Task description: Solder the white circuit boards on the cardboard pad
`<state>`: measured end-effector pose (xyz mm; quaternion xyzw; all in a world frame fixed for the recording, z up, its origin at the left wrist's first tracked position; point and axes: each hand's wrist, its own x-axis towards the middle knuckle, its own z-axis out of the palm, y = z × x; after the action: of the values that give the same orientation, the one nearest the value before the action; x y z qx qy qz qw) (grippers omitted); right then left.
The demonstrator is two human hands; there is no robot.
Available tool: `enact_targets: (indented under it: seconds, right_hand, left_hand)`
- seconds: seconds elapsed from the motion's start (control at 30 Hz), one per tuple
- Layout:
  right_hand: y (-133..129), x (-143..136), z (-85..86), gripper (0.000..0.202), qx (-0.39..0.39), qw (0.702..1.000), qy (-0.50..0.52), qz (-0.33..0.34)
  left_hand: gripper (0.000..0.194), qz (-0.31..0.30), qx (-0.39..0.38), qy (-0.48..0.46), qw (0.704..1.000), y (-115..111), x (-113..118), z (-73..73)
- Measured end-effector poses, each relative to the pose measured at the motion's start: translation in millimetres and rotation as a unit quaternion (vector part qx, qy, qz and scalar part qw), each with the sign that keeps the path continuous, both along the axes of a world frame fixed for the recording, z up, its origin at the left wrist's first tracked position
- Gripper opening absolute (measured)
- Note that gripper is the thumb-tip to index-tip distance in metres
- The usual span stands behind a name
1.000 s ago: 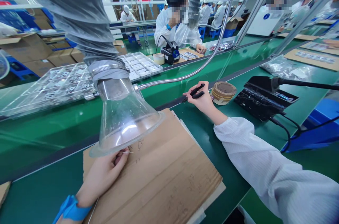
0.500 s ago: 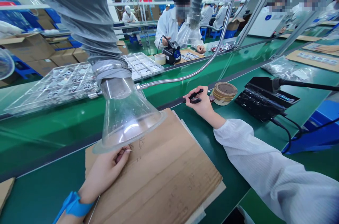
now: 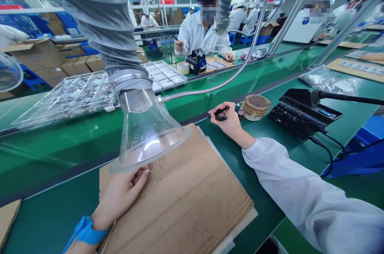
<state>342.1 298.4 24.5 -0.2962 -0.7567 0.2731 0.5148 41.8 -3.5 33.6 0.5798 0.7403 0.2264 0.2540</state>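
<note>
My left hand [image 3: 129, 190], with a blue band [image 3: 90, 232] at its wrist, rests on a brown cardboard sheet [image 3: 186, 190]. Its fingers are pinched on a thin pale wire [image 3: 147, 171], partly beneath the rim of a clear suction hood [image 3: 150, 130]. My right hand [image 3: 229, 124] is closed around black-handled tweezers or pliers [image 3: 222, 114] over the green table, right of the cardboard's far corner. Just beyond it are a small dark red item [image 3: 241, 113] and a round tan roll [image 3: 257, 106].
A grey duct [image 3: 102, 22] hangs at the left, joined to a metal hose [image 3: 210, 91]. At the right stands a black device [image 3: 300, 116] with cables. Across the divider are parts trays [image 3: 75, 96] and a person in white [image 3: 192, 30].
The view has shifted slightly. My hands keep nearly the same places, and the right fingers have turned a little. The person opposite has moved a hand away from the black machine.
</note>
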Motion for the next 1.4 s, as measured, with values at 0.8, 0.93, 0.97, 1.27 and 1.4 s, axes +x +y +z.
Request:
enact_targets:
  seconds: [0.8,0.93,0.97,1.27,1.4]
  right_hand:
    - [13,7,0.4,0.056,-0.001,0.998,0.056,0.0]
    - [13,8,0.3,0.057,0.002,0.999,0.053,0.013]
    - [13,8,0.2,0.057,0.002,0.999,0.051,0.013]
    - [-4,8,9.6,0.063,-0.024,0.999,0.019,-0.024]
    - [-20,18,24.0,0.057,-0.026,0.995,-0.045,-0.085]
  left_hand:
    - [0.053,0.002,-0.002,0.004,1.0,-3,-3,-5.6]
    - [0.051,-0.001,0.005,0.003,1.0,-3,-3,-5.3]
    - [0.051,-0.001,0.008,0.003,1.0,-3,-3,-4.7]
    - [0.052,0.001,0.003,0.003,1.0,-2,-1,-0.9]
    - [0.053,-0.001,-0.004,0.004,1.0,-1,-1,-1.4]
